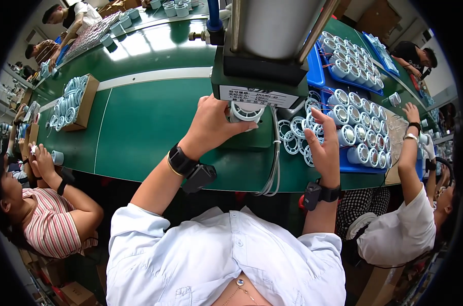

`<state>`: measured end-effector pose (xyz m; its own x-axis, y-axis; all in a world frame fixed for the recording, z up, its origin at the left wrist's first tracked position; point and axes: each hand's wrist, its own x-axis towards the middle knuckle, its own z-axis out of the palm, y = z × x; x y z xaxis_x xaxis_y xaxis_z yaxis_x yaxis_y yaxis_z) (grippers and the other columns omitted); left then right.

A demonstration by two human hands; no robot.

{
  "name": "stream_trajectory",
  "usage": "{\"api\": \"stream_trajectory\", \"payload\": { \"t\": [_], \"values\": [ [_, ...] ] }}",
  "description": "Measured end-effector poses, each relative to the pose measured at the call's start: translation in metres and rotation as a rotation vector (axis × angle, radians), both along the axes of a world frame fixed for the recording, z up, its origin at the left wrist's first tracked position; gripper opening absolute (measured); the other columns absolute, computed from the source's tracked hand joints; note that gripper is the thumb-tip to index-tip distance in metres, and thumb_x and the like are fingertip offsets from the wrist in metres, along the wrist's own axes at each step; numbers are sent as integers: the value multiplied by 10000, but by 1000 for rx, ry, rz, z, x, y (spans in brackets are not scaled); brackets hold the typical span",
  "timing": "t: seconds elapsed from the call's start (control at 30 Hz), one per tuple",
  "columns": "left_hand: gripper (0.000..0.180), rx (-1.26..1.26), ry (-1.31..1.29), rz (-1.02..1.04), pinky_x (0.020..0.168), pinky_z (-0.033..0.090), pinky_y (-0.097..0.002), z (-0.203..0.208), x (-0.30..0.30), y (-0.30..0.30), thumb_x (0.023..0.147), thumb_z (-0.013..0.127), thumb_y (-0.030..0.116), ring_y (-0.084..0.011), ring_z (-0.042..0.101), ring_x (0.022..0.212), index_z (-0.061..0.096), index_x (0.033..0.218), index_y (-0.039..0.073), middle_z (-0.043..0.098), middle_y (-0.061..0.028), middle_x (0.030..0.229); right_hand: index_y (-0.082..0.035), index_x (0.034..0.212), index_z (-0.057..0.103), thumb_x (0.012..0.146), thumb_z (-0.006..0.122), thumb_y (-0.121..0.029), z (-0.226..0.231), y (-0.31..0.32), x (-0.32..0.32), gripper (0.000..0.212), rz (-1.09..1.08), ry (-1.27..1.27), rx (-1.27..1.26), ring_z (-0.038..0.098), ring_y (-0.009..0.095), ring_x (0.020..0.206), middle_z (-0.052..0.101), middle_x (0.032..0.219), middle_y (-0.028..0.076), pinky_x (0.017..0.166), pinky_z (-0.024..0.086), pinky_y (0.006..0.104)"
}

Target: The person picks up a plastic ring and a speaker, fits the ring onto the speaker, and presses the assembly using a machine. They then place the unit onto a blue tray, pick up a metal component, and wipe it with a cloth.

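Note:
My left hand [207, 126] is closed around a light-blue round plastic housing [247, 112] with a slotted ring on its top. The housing stands under the dark block of a bench press [222, 76], which hides part of it and some of my fingertips. To the right, my right hand [323, 150] is raised with its fingers apart and holds nothing. Beside and partly behind it lies a loose heap of light-blue slotted rings [291, 143]. Rows of similar ring-topped housings [363, 153] stand on a blue tray [355, 167] farther right.
Grey cables [273, 173] hang over the bench's front edge. A cardboard box [88, 102] of light-blue rings stands on the green bench [144, 137] at left. Another blue tray [354, 77] of housings lies at the back right. Co-workers sit close on both sides.

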<state>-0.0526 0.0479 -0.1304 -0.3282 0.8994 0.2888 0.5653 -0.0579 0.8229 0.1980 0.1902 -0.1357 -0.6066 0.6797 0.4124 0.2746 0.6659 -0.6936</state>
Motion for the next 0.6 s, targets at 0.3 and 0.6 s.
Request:
{"api": "stream_trajectory", "payload": {
  "t": [0.3, 0.6],
  "values": [
    [586, -35, 240, 44, 997, 367, -414, -3, -4, -1, 660, 854, 357, -313, 456, 1195, 655, 1137, 81, 609, -90, 1191, -29, 1088, 634, 899, 613, -216, -12, 22, -43, 267, 51, -283, 317, 549, 281, 1098, 629, 1082, 129, 939, 369, 399],
    [376, 99, 163, 316, 1005, 365, -427, -47, -104, -38, 827, 707, 322, -290, 511, 1128, 656, 1119, 91, 621, -83, 1152, -55, 994, 678, 899, 594, -177, -18, 19, -48, 176, 49, -353, 453, 548, 275, 1006, 654, 980, 93, 920, 330, 398]
  ]
}}
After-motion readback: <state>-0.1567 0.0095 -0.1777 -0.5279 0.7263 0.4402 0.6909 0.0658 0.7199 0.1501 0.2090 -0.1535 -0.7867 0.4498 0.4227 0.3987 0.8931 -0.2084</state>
